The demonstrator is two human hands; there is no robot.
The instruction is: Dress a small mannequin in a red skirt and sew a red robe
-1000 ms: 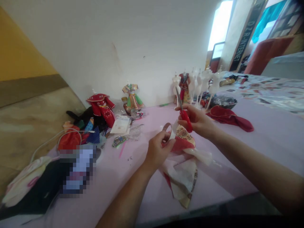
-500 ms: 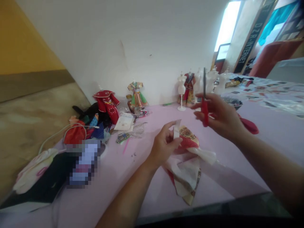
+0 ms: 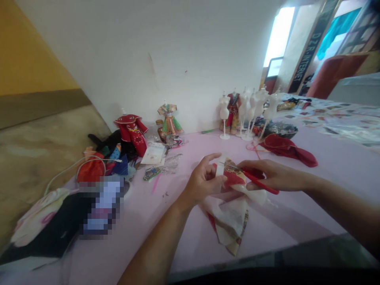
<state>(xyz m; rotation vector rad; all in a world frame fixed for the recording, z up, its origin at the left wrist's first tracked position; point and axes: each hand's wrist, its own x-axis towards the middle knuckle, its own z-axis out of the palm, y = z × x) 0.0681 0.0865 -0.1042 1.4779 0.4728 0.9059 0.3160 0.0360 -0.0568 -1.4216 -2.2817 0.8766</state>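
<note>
- Red-handled scissors (image 3: 258,181) sat in the right hand (image 3: 274,175), fingers (image 3: 252,164) curled narrowly around them, blades against the patterned cloth (image 3: 233,177).
- Left hand (image 3: 204,179): fingers pinched that cloth above the pink tabletop (image 3: 148,241).

Sole camera, head-worn: looks forward and down from above and behind left hand (image 3: 204,179) and right hand (image 3: 274,175). Close on grip, lower centre of frame; pink tabletop (image 3: 166,233) nearer than grip, white wall (image 3: 178,59) beyond it.
</note>
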